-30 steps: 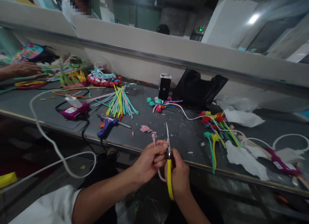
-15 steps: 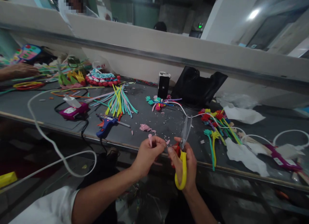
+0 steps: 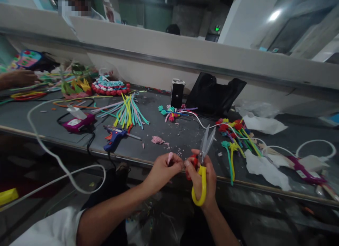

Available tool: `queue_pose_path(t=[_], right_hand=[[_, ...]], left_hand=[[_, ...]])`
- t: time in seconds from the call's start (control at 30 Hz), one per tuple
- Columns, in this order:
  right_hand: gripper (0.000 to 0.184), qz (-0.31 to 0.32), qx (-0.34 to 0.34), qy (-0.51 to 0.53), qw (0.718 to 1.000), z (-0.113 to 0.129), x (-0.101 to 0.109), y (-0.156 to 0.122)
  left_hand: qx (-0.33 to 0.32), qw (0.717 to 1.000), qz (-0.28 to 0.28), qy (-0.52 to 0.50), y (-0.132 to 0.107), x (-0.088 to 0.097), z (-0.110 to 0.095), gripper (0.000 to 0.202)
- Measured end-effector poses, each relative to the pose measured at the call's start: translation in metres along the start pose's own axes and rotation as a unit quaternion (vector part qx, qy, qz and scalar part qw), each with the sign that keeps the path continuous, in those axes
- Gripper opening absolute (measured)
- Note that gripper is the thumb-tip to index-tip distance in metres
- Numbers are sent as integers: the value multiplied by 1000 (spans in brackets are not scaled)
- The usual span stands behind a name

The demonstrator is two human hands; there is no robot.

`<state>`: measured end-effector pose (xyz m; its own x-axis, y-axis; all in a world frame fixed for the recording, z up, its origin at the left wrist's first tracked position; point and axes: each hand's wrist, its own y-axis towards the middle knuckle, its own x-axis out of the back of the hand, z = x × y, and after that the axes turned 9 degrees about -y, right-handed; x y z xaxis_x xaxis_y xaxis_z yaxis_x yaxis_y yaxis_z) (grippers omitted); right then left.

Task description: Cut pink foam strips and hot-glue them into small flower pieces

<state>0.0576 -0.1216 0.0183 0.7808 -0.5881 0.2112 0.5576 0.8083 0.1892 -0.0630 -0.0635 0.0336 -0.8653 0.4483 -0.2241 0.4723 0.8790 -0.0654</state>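
Note:
My left hand [image 3: 164, 170] is closed on a small pink piece [image 3: 170, 157], probably pipe cleaner; only its upper end shows above the fingers. To the right, my right hand [image 3: 202, 177] is wrapped round scissors [image 3: 202, 182] with yellow and red handles. The scissor blades point up and away from me and stand slightly apart. My right thumb and forefinger come close to the left fingertips, and whatever lies between them is too small to make out. Pink clippings [image 3: 158, 140] lie in a heap on the dark table [image 3: 137, 152] just beyond my hands.
Left of my hands lie a blue glue gun [image 3: 114, 138], a bundle of pipe cleaners [image 3: 129, 111] and a purple power strip [image 3: 78, 123]. A phone [image 3: 177, 94] stands at the back beside a black bag [image 3: 215, 95]. Pipe-cleaner flowers [image 3: 233, 127] and a white cable [image 3: 198, 118] lie rightward.
My left hand has turned slightly, so the pink piece leans differently. A pink scrap near the fingertips no longer shows there. The scissors have rotated a little and their blades look wider apart.

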Motion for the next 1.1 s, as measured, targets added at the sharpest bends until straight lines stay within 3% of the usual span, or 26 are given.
queue_pose_path(t=[0.17, 0.43, 0.57, 0.7, 0.83, 1.1], right_hand=[[39, 19, 26, -27, 999, -2, 5, 3], [36, 58, 58, -41, 996, -4, 6, 1], [36, 81, 58, -49, 994, -7, 7, 1], [33, 45, 79, -117, 989, -8, 3, -4], [28, 16, 147, -218, 965, -15, -5, -15], [43, 32, 178, -340, 923, -34, -15, -28]], left_hand=[[124, 988, 60, -64, 6, 9, -3, 16], [182, 965, 114, -150, 6, 17, -1, 14], [164, 966, 95, -175, 6, 15, -1, 15], [96, 965, 44, -240, 7, 14, -2, 16], [50, 952, 10, -303, 10, 16, -2, 15], [44, 931, 4, -363, 6, 15, -3, 20]])
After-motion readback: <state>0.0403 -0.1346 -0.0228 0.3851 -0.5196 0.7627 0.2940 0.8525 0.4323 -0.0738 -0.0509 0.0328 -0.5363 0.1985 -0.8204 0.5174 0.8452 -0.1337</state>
